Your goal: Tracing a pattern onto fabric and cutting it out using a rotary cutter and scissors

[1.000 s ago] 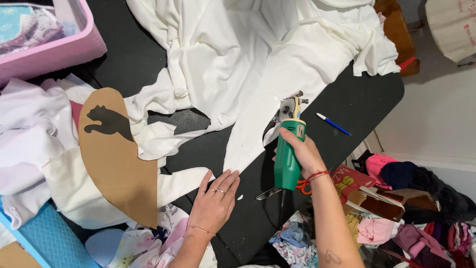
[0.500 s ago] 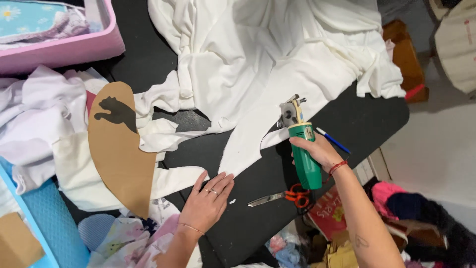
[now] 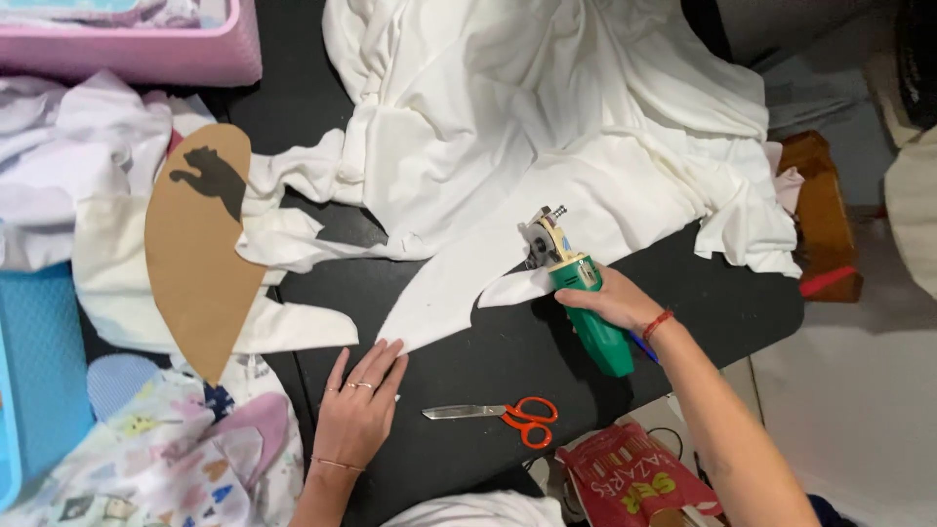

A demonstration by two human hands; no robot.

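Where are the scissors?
In the head view, the scissors lie on the black table, low in the middle, between the left hand and the right hand holding the green cutter.

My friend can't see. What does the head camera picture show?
A person's right hand grips a green electric fabric cutter at the edge of white cloth on a black table. The left hand rests flat by the cloth's tip, near orange-handled scissors and a brown paper pattern.

We have one view only, from a head-worn camera. It looks steeply down, at close range, onto the black table (image 3: 488,332), with the left hand (image 3: 356,405) and right hand (image 3: 610,303) entering from the lower edge.
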